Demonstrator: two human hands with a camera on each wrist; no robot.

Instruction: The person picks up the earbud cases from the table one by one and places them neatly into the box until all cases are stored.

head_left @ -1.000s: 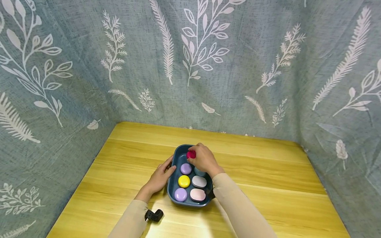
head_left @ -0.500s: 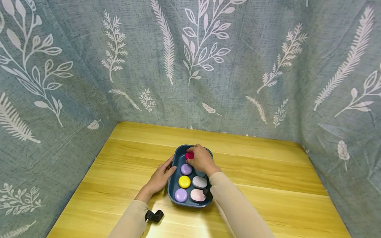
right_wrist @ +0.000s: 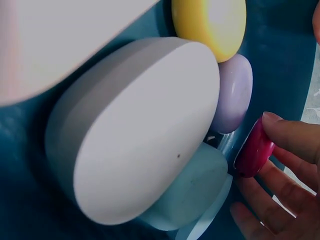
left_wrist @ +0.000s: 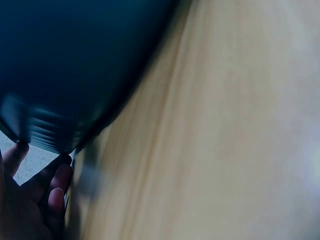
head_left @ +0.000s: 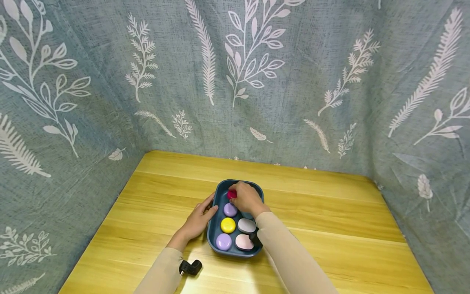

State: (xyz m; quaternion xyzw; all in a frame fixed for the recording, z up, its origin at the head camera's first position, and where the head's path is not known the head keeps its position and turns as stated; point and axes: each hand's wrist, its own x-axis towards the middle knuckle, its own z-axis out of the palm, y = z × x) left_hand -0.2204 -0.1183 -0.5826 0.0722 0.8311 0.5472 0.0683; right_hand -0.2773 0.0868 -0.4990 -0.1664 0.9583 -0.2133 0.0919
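Observation:
A dark blue tray (head_left: 235, 254) holds several smooth, rounded pieces that resemble soaps. My right hand (head_left: 247, 198) reaches over its far end and pinches a round magenta piece (right_wrist: 255, 150) between thumb and fingers, tilted on edge in the right wrist view. Beside that piece lies a round purple one (head_left: 230, 210), then a yellow one (head_left: 228, 225) and another purple one (head_left: 223, 242). Along the right side are a grey-white oval (head_left: 247, 225), a pink oval (head_left: 244, 242) and a light blue piece (right_wrist: 192, 187). My left hand (head_left: 196, 222) rests against the tray's left side, fingers extended, thumb at the rim.
The tray stands on a wooden table (head_left: 323, 212). Patterned grey-blue cloth (head_left: 205, 122) rises behind the table and on both sides. A black device (head_left: 191, 267) is strapped at the left wrist, and another (head_left: 254, 239) sits by the right cuff above the tray.
My right hand has moved slightly left and lower with the magenta piece at the tray's far left end. The left hand keeps its place at the tray.

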